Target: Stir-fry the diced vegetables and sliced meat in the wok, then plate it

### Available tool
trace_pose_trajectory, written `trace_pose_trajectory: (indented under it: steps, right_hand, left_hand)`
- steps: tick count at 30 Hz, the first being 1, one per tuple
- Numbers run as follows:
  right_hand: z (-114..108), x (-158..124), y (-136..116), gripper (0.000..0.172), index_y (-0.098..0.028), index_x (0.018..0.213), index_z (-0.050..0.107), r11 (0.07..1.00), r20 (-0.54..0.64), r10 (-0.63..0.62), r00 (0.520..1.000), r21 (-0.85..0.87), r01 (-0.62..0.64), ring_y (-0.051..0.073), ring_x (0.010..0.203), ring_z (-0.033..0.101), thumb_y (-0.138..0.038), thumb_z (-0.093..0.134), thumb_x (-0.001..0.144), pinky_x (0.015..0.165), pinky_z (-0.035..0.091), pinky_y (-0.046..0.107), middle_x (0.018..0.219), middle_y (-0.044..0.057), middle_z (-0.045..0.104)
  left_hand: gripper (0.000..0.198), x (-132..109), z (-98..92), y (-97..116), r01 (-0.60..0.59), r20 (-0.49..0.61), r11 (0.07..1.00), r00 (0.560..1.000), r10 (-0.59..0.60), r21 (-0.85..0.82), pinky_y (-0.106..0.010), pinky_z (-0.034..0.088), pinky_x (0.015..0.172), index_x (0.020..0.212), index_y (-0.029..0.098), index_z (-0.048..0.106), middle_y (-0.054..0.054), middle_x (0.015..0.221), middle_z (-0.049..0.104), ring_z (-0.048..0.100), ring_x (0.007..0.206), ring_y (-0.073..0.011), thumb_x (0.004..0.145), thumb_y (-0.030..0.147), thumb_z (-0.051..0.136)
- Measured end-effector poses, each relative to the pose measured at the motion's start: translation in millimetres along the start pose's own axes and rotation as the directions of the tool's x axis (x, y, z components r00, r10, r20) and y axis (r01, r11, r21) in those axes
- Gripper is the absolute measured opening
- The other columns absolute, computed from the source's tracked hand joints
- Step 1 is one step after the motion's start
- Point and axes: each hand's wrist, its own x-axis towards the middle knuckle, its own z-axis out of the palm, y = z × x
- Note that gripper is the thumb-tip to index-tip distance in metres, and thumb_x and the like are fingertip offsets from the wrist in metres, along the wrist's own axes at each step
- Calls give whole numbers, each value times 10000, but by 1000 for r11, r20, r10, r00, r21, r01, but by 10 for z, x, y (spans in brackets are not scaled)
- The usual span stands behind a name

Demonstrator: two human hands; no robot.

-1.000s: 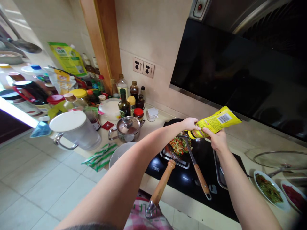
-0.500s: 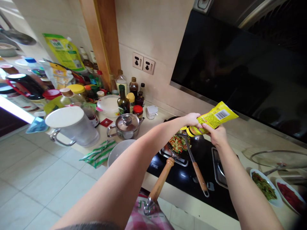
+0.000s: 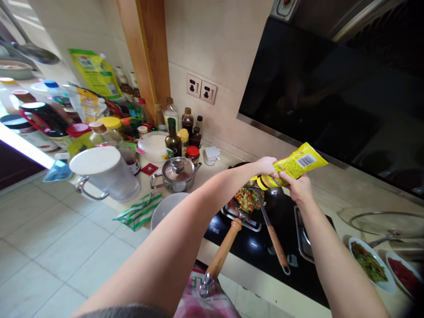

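My two hands have their grip closed around one yellow pouch, which hangs tilted above the pan. My left hand keeps to the lower part, close to the black band, and my right hand is around the middle from the other side; I think two hands give a soft pack a steadier hold. The flat end with the barcode points up and to the right, so the narrow end is low, seemingly to face the food. I cannot tell if something comes out, because my left hand and arm hide part of this place.

Under it lies the chopped food, in red, green and pale pieces. The spatula leans in the pan with its wooden handle toward me, probably for easy reach. The pan handle also comes toward my body, past the front edge of the stove.

On the table, left of the stove, stand a small steel pot and a grey bowl. At the right, a plate of green vegetables is near the glass lid.
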Motion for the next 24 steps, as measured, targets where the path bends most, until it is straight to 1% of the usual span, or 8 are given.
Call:
trace_pose_trajectory:
  steps: [5,7,10,17,21,24]
  right_hand:
    - [-3,18,28,635,-164,920,667,1000,-37,7,999,-2,-7,232,664,677,-202,882,323,537,575,339,877,63,729]
    - [3,16,32,618,-158,900,673,1000,-33,6,999,-2,-6,234,668,678,-202,881,320,566,584,356,881,70,731]
    - [21,9,33,577,-153,859,679,1000,-21,5,1000,-3,-5,233,666,678,-202,877,319,595,591,369,860,70,732]
    - [35,20,50,546,-150,828,676,1000,-36,10,999,-8,-11,226,645,668,-175,862,315,572,589,371,832,63,730]
    - [33,31,58,554,-148,838,673,1000,-38,9,999,-11,-9,240,681,673,-173,862,317,593,588,384,844,66,729]
    - [24,38,57,571,-146,861,674,1000,-41,-3,999,-21,2,262,737,678,-180,865,324,613,587,392,878,79,726]
  left_hand:
    - [357,4,-1,5,10,1,999,1000,-10,45,-294,495,781,947,159,590,-48,990,671,622,911,-218,638,275,725]
    - [368,1,-1,6,10,3,999,1000,-11,52,-282,493,782,973,164,584,-41,996,670,621,920,-209,645,263,717]
    - [338,-3,-2,2,10,7,998,1000,-10,62,-271,495,766,953,166,580,-34,983,668,624,901,-197,653,254,709]
    - [325,16,5,-26,-7,-6,997,1000,7,71,-310,497,782,923,159,587,-49,976,667,625,902,-231,637,247,716]
    - [335,24,4,-42,-8,-11,998,1000,9,70,-311,494,794,928,165,589,-46,986,668,622,918,-230,631,245,723]
    - [365,12,0,-52,-26,-8,998,1000,26,61,-306,494,780,969,154,586,-56,1003,671,620,919,-226,639,237,720]
